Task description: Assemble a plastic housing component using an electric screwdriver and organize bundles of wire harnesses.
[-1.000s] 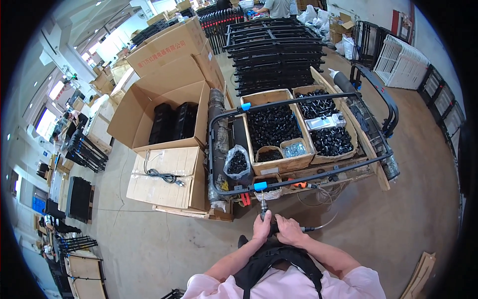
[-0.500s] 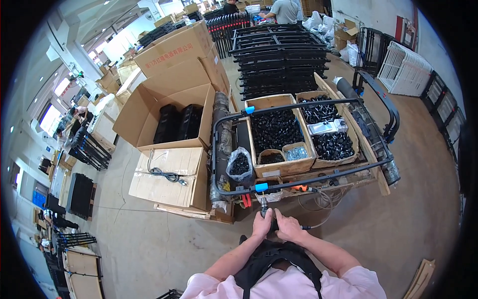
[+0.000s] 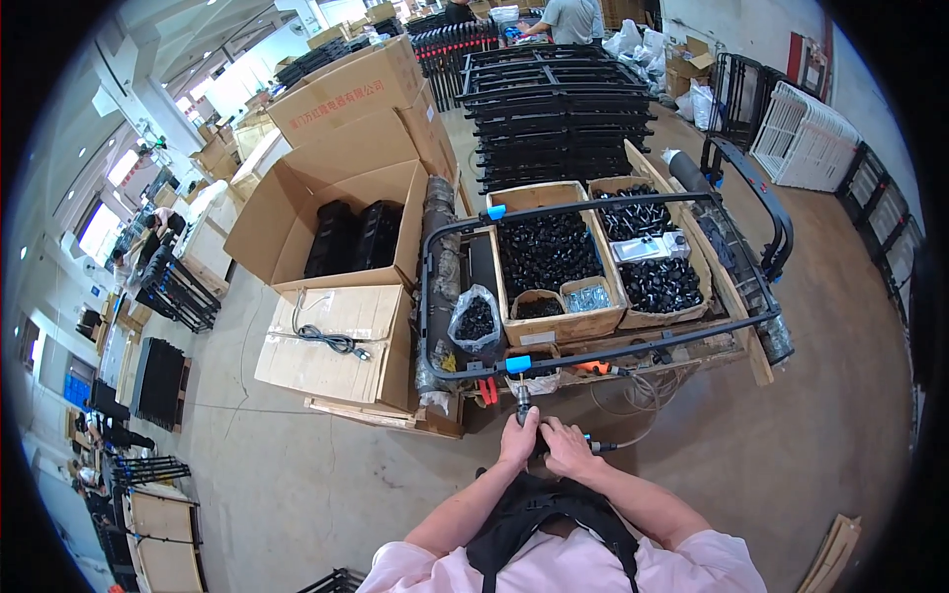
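Observation:
My left hand is closed around the front body of a drill that points away from me. My right hand wraps the drill's rear part, whose shape is mostly hidden by my fingers. The thin bit reaches the near rail of a black tubular frame, at a blue clip. Whether the bit has entered the clip or rail is too small to tell. A hose leaves the drill beside my right hand. The frame lies across two padded rolls, with a second blue clip on its far rail.
Under the frame stand a wooden box of black parts and another box of black parts. A small bag and an orange-handled tool sit close by. Cartons stand left; stacked black frames fill the back.
My right hand has shifted slightly left and curled closer around the drill. The hose fitting beside it shows more now. The drill stays at the near blue clip.

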